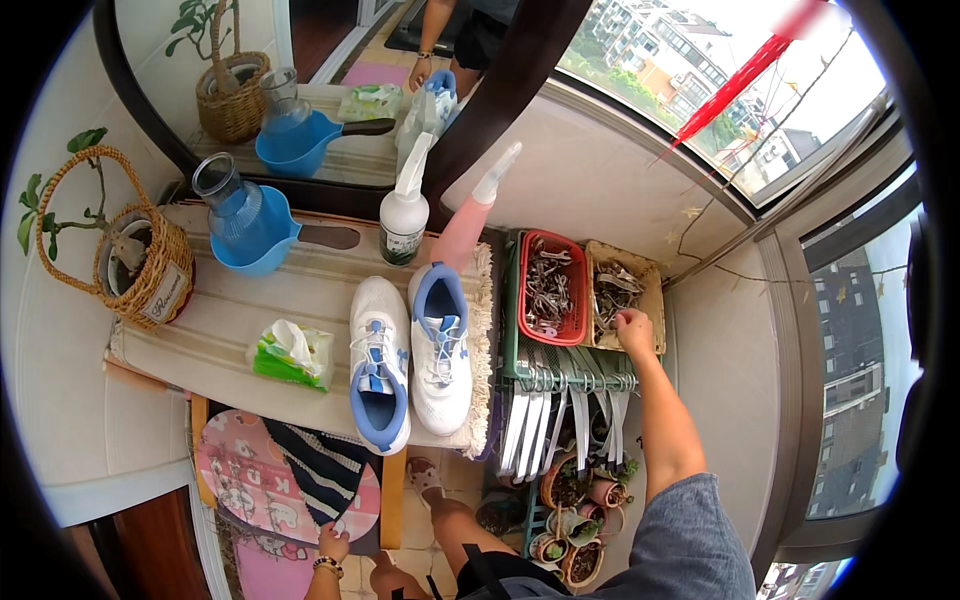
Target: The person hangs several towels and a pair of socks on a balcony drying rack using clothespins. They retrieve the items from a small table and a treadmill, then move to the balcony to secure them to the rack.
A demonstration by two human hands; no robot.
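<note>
My right hand [634,331] reaches to the near side of a worn beige basket [651,300] of metal clips [615,289]; its fingertips touch or nearly touch the clips, and whether they grip one cannot be told. My left hand [334,543], with beaded bracelets at the wrist, pinches the lower corner of a navy cloth with white stripes [319,465]. That cloth hangs over a pink printed round cushion [240,480]. Beside the beige basket stands a red plastic basket [581,281] with more metal clips. Metal hangers [525,427] hang from the green rack [512,322] just below.
White and blue sneakers [442,375], a tissue pack [292,352], a white spray bottle [405,225], a blue dipper [262,240] with a glass vase and a wicker-basket plant [150,262] stand on the covered table [202,330]. Potted plants [581,517] sit low at right, beneath the hangers.
</note>
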